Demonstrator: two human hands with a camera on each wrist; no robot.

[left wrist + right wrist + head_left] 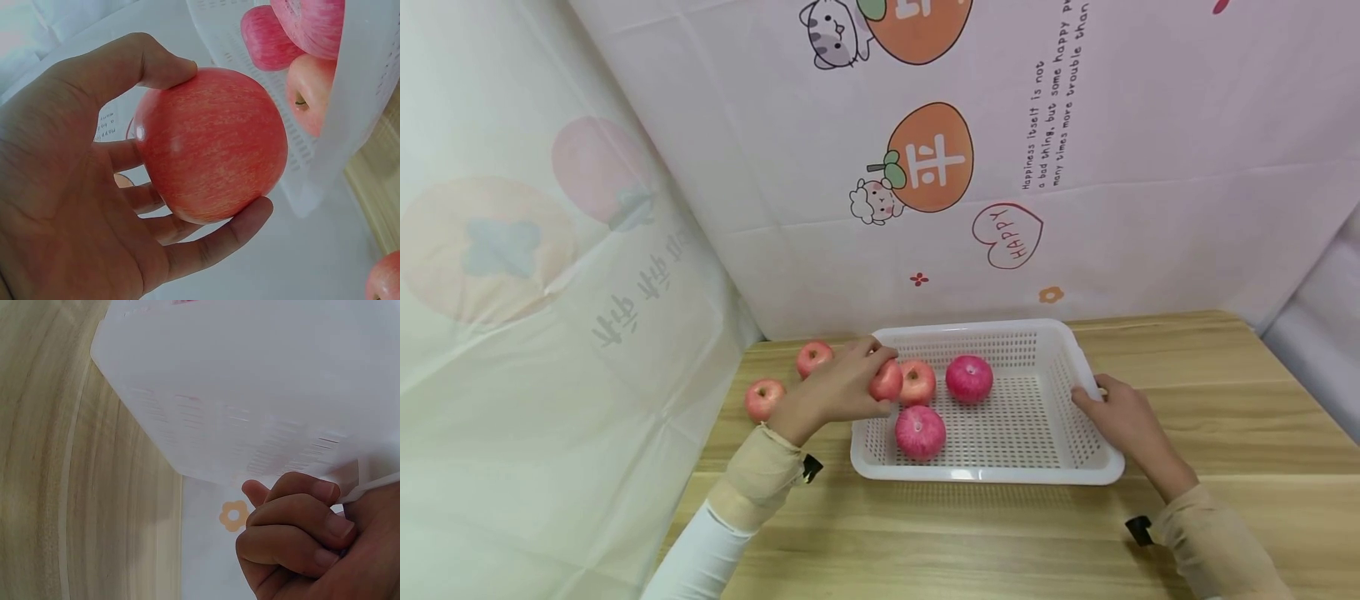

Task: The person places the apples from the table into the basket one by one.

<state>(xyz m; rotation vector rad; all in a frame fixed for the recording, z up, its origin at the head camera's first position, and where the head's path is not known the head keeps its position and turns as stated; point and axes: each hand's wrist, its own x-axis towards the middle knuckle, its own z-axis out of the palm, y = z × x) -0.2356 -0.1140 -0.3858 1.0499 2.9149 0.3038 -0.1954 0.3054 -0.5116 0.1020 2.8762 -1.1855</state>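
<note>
A red apple (212, 147) is held in my left hand (842, 387), thumb on one side and fingers round the other. Hand and apple are over the left end of a white plastic basket (985, 475). Inside the basket sit a paler red apple (919, 383) and two deep pink ones, one at the back (969, 379) and one nearer the front (921, 433). My right hand (1123, 425) grips the basket's right rim, its thumb over the edge; the right wrist view shows the fingers (300, 515) curled beneath the rim.
Two more apples, one farther back (815, 358) and one at the left edge (765, 400), lie on the wooden table (940, 542) left of the basket. A printed white cloth (820, 267) hangs behind the table, and another (587, 417) on the left.
</note>
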